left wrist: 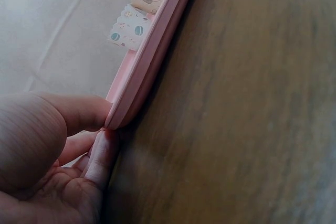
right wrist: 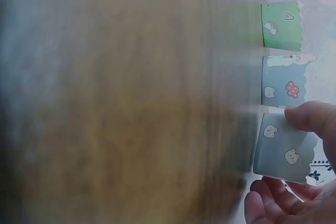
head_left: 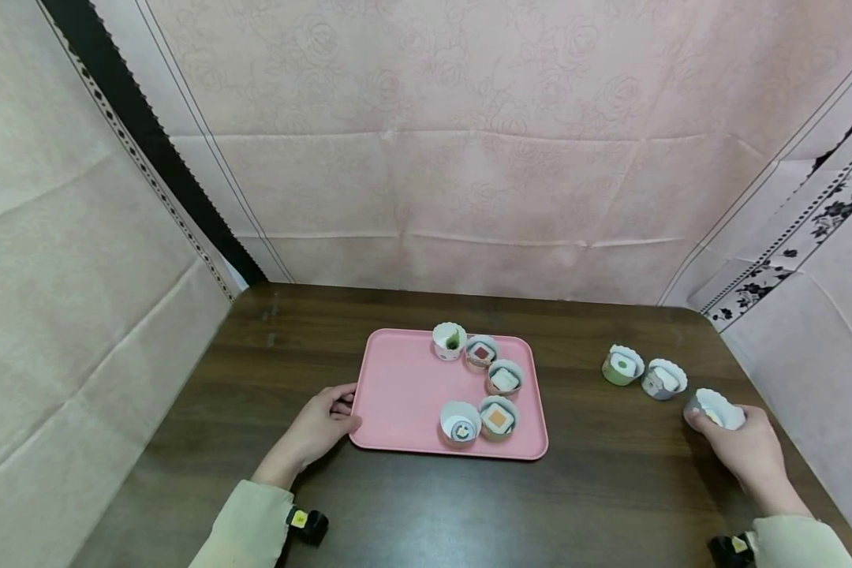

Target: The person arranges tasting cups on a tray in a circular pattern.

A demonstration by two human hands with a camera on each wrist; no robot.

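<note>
My left hand (head_left: 318, 432) pinches the front left corner of a pink tray (head_left: 401, 390); the left wrist view shows thumb and fingers at the tray's edge (left wrist: 139, 85). Several scalloped paper baking cups stand on it, among them a white cup (head_left: 450, 341) with a green pattern inside and a front cup (head_left: 460, 423) with a round blue motif. Off to the right, my right hand (head_left: 751, 454) grips a grey-blue paper cup (right wrist: 286, 148) printed with small bear faces, thumb on one side and fingers on the other. Its base is slightly tilted.
Beside the held cup stand a patterned grey-blue paper cup (head_left: 663, 379) and a green one (head_left: 622, 365). All this is on a dark wooden table (head_left: 426, 505). Pale cloth hangings (head_left: 454, 189) surround the table's back and sides.
</note>
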